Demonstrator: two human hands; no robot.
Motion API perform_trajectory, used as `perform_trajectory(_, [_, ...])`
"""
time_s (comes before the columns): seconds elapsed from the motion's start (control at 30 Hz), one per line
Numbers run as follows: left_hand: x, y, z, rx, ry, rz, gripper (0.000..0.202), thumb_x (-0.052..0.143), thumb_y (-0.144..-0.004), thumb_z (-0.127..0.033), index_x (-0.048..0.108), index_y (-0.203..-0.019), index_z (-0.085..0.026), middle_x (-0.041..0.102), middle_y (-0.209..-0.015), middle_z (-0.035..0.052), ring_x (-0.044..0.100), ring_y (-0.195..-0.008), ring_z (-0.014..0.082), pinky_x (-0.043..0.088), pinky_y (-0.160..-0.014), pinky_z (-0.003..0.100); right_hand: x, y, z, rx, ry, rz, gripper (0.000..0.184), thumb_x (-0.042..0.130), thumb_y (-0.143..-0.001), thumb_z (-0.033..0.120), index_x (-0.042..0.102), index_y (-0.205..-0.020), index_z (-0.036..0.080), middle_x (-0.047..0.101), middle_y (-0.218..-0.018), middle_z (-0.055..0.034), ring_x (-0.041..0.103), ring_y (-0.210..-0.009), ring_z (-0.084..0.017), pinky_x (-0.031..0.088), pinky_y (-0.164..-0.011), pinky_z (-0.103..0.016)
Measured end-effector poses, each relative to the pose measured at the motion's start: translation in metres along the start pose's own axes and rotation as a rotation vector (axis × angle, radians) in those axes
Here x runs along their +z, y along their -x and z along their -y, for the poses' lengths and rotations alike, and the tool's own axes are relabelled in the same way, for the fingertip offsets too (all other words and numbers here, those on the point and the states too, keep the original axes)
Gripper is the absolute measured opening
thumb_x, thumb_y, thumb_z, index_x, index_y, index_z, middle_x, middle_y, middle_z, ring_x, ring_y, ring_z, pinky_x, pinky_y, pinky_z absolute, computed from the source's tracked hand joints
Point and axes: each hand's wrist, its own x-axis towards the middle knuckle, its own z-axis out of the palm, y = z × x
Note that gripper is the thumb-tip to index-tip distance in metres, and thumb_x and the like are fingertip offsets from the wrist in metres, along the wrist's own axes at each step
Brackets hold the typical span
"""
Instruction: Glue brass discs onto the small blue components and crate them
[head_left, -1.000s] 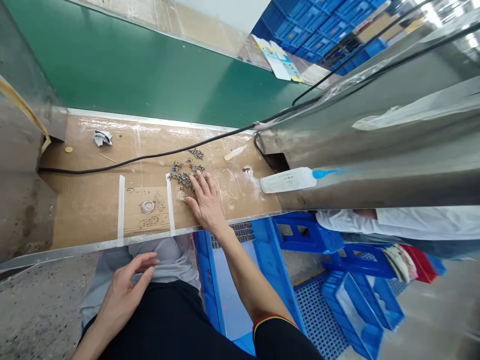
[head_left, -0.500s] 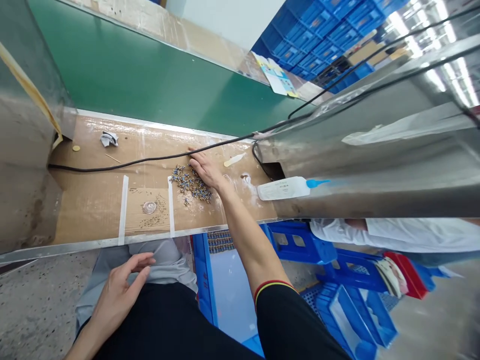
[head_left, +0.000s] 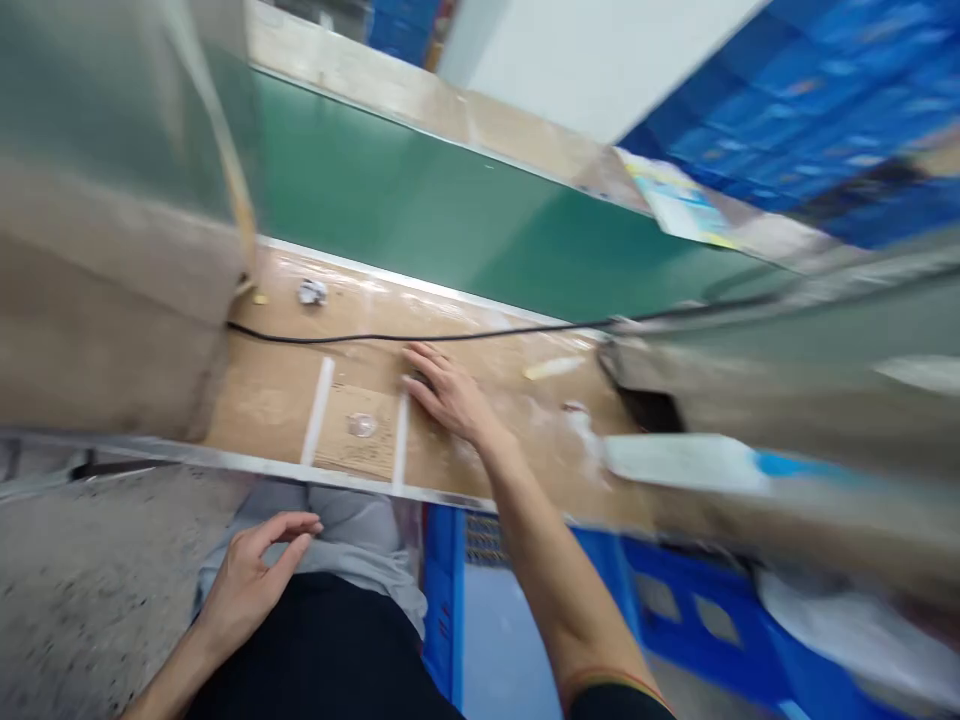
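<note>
My right hand (head_left: 448,392) reaches onto the cardboard-covered bench, palm down, its fingers stretched out and the thumb apart. A small dark patch (head_left: 421,380) shows between thumb and fingers; blur keeps me from telling what it is. The loose blue-and-copper small parts seen earlier there do not show; the hand covers part of that spot. To its left are two white tape strips (head_left: 318,410) with a clear round blob (head_left: 363,425) on cardboard between them. My left hand (head_left: 259,575) hovers over my lap, fingers slightly curled, thumb apart, holding nothing.
A black cable (head_left: 352,340) crosses the bench just beyond my right hand. A white bottle with a blue nozzle (head_left: 682,463) lies at the right. Crumpled paper (head_left: 312,292) sits at the back left. Below the bench edge stands a blue crate (head_left: 444,590) with rows of small parts.
The view has swung, so the bench appears farther right and lower. My right hand has come nearer the tape strip, and the pile of small parts no longer shows. My left hand looks unchanged.
</note>
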Motion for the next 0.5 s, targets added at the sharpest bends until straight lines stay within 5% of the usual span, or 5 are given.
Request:
perform_trajectory(0.1, [-0.038,0.015,-0.020,0.272,-0.023,-0.449,0.022,0.070,-0.113,-0.037,0.089,-0.111,-0.025,0.090,-0.098,0.0042,0.088,-0.090,0.0223,0.071,-0.089,0.033,0.010,0.013,0.005,-0.104,-0.058,0.000,0.051,0.052,-0.119,0.057,0.079,-0.150,0.028,0.073,-0.164,-0.0171,0.064,-0.161,-0.042,0.052,-0.139,-0.069])
perform_trajectory(0.17, [-0.075,0.015,-0.030,0.382,-0.091,-0.749,0.023,0.069,-0.114,-0.036,0.087,-0.106,-0.023,0.087,-0.088,0.0034,0.084,-0.080,0.0195,0.068,-0.079,0.030,0.019,0.030,-0.014,-0.161,-0.026,-0.036,0.050,0.051,-0.118,0.056,0.075,-0.157,0.035,0.072,-0.166,-0.0094,0.065,-0.161,-0.041,0.052,-0.140,-0.069])
perform_trajectory(0.27, [-0.137,0.002,-0.040,0.397,-0.160,-1.027,0.028,0.069,-0.115,-0.041,0.086,-0.108,-0.020,0.085,-0.088,0.0045,0.081,-0.080,0.0186,0.065,-0.079,0.030,0.029,0.057,-0.047,-0.234,0.041,-0.025,0.056,0.049,-0.118,0.050,0.060,-0.173,0.045,0.064,-0.176,0.0018,0.061,-0.165,-0.037,0.044,-0.148,-0.066])
perform_trajectory(0.4, [-0.209,-0.038,-0.058,0.334,-0.426,-1.010,0.022,0.070,-0.110,-0.021,0.088,-0.122,-0.017,0.089,-0.105,0.0062,0.084,-0.093,0.0188,0.064,-0.088,0.029,0.029,0.087,-0.062,-0.307,0.051,-0.045,0.057,0.051,-0.118,0.045,0.057,-0.174,0.046,0.068,-0.172,0.0035,0.062,-0.164,-0.037,0.044,-0.148,-0.066])
perform_trajectory(0.5, [-0.238,-0.070,-0.077,0.257,-0.626,-0.899,0.015,0.074,-0.105,-0.013,0.088,-0.107,-0.015,0.088,-0.108,0.0101,0.084,-0.097,0.0240,0.064,-0.090,0.032,0.024,0.100,-0.055,-0.266,0.048,-0.072,0.051,0.056,-0.116,0.043,0.066,-0.167,0.049,0.073,-0.166,0.0033,0.063,-0.163,-0.037,0.048,-0.145,-0.067])
